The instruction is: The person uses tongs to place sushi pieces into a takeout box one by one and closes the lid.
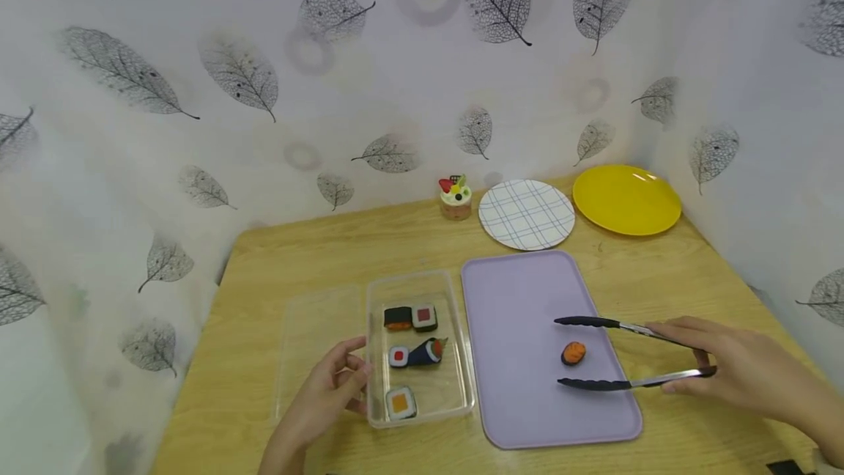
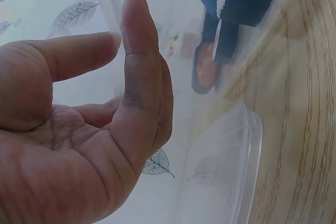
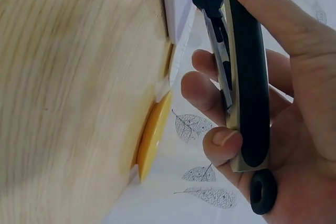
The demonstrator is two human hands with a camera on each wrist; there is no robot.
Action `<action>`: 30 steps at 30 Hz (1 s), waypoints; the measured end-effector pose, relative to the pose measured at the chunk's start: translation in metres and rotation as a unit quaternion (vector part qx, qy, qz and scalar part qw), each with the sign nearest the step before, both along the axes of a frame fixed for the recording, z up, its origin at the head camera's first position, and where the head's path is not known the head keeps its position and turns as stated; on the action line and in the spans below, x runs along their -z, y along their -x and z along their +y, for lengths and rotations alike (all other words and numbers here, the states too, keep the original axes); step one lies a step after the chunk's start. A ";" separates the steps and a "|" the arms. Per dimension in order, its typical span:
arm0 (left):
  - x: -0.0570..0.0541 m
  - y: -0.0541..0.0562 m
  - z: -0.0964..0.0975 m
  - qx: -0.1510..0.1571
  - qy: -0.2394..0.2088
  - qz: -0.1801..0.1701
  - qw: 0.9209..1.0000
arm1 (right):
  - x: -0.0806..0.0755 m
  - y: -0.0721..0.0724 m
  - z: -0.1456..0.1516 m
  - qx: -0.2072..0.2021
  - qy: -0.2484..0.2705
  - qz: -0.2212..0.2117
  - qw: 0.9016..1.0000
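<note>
My right hand (image 1: pixel 732 365) grips a pair of tongs (image 1: pixel 649 378) with black tips, spread wide above the lilac tray (image 1: pixel 521 387). Between the tips lies an orange-topped sushi piece (image 1: pixel 574 352) on the tray. My left hand (image 1: pixel 332 387) is at the left side of a clear plastic box (image 1: pixel 442 405), thumb and loosely bent fingers against its outer wall. Inside the box are a black-and-orange sushi piece (image 1: pixel 398 319), a dark-red-centred roll (image 1: pixel 424 317), a red-centred roll (image 1: pixel 398 356), a cone-shaped hand roll (image 1: pixel 425 352) and an orange-centred roll (image 1: pixel 400 403).
A clear lid (image 1: pixel 310 336) lies left of the box, partly behind my left hand. Along the back stand a small fruit-topped cake (image 1: pixel 456 200), a white checked plate (image 1: pixel 526 215) and a yellow plate (image 1: pixel 626 200). Leaf-patterned walls border the wooden table (image 1: pixel 316 248).
</note>
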State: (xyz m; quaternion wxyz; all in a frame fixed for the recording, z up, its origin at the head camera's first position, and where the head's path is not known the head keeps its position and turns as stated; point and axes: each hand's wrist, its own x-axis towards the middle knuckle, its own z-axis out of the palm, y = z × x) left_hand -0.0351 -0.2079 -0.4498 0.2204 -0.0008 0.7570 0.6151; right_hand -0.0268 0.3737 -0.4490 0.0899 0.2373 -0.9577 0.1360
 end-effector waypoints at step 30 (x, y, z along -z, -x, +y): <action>-0.001 -0.001 -0.001 -0.006 -0.005 0.002 1.000 | -0.001 0.010 -0.001 -0.002 0.037 0.059 0.998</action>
